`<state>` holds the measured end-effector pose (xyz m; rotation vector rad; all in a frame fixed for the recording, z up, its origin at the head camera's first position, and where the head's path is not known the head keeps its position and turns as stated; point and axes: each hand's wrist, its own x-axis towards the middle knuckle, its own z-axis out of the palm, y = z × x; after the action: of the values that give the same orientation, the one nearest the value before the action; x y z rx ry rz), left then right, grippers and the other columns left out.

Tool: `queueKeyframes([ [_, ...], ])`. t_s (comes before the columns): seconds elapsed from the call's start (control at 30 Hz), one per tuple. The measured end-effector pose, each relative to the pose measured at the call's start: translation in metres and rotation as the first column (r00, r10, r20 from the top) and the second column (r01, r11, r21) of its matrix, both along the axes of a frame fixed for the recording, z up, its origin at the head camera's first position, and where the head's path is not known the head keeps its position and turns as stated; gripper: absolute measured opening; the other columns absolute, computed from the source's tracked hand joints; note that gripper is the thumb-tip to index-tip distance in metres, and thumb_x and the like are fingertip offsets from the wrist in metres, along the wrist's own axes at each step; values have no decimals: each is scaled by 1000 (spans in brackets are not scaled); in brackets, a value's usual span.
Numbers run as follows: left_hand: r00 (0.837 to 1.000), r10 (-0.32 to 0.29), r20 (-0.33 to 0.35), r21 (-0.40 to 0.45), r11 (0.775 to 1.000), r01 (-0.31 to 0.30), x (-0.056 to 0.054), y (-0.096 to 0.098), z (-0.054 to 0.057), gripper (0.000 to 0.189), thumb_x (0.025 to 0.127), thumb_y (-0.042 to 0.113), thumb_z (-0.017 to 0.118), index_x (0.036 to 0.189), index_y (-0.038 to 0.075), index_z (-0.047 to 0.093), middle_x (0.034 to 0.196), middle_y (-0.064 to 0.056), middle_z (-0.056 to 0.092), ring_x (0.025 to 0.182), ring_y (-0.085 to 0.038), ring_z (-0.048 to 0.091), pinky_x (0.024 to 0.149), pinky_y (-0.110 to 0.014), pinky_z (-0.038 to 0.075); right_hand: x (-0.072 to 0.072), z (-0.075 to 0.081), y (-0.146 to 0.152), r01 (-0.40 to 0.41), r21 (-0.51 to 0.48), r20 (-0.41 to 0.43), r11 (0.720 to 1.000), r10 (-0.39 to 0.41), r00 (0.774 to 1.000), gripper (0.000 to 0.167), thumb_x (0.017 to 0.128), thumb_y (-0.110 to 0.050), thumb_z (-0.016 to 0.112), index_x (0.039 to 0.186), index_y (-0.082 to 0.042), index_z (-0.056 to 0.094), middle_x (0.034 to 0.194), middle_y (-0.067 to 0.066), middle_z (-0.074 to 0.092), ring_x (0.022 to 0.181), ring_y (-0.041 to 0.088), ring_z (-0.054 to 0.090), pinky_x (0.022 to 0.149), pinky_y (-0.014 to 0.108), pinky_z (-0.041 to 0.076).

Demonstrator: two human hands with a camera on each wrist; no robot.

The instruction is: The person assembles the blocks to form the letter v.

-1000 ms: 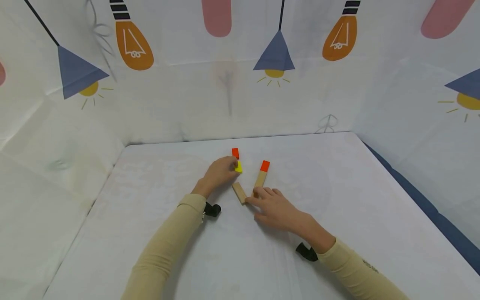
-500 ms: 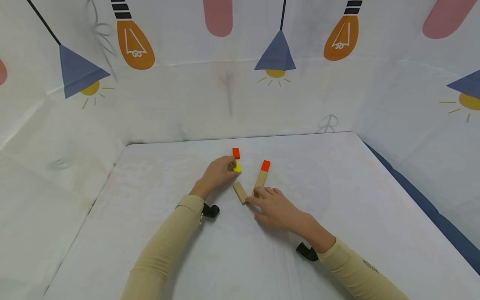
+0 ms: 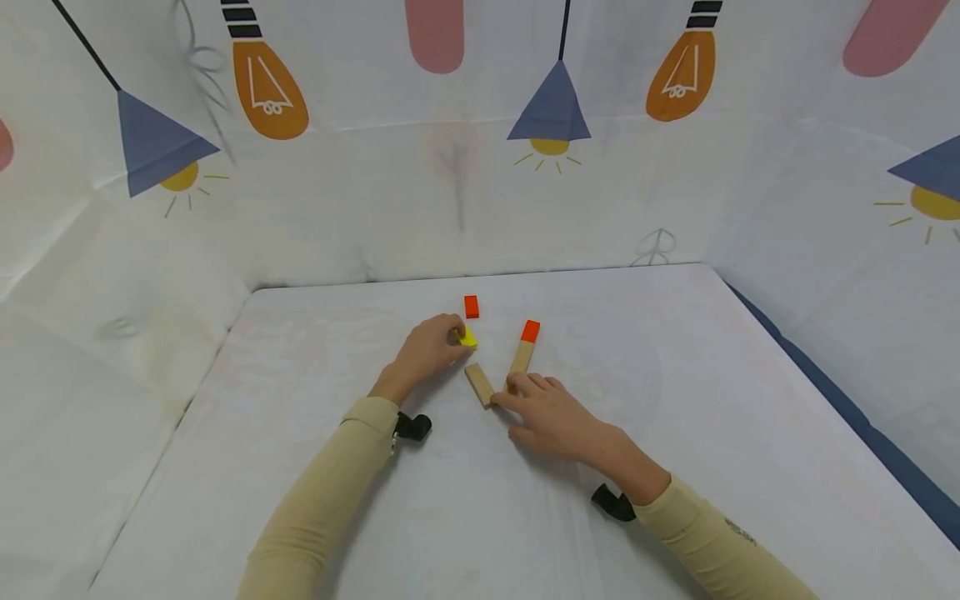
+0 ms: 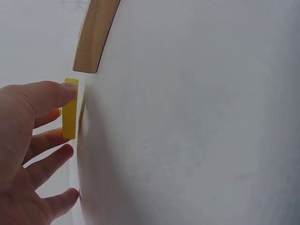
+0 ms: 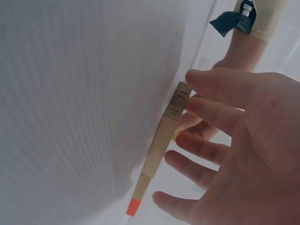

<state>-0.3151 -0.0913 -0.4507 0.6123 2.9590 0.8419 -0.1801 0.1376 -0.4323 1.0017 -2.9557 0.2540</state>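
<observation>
Yellow block [image 4: 70,112] shifted left over tabletop [image 3: 675,367], printed wall [image 3: 360,200] behind.

In the head view, the left hand [image 3: 426,350] hides part of the yellow block [image 3: 467,338]. Right of that block, the right hand [image 3: 557,423] covers a plank's [image 3: 521,357] near end; sleeve print [image 3: 740,531] is illegibly small. In the left wrist view, another plank [image 4: 97,37] above it is cut off.

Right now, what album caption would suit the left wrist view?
Left fingers pinch a yellow block near the end of a wooden block.
</observation>
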Motion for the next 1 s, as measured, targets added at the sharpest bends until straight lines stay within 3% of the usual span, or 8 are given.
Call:
queueKeyframes([
  [0.3, 1000, 5, 9, -14, 1000, -5, 3, -1, 1, 25, 87, 32, 74, 103, 18, 63, 107, 1, 65, 93, -20, 56, 84, -36, 49, 0, 0, 1, -4, 5, -9, 1000, 4, 1000, 41, 91, -23, 67, 131, -24, 61, 120, 1, 53, 110, 19, 50, 97, 44, 44],
  [1.0, 1000, -19, 2, -41, 999, 19, 9, -5, -6, 27, 87, 34, 75, 103, 16, 64, 111, 0, 65, 97, -19, 55, 91, -36, 49, -3, -3, 2, -5, 5, -13, 1000, 5, 1000, 42, 91, -24, 68, 132, -25, 61, 122, 2, 52, 108, 19, 51, 90, 39, 47],
])
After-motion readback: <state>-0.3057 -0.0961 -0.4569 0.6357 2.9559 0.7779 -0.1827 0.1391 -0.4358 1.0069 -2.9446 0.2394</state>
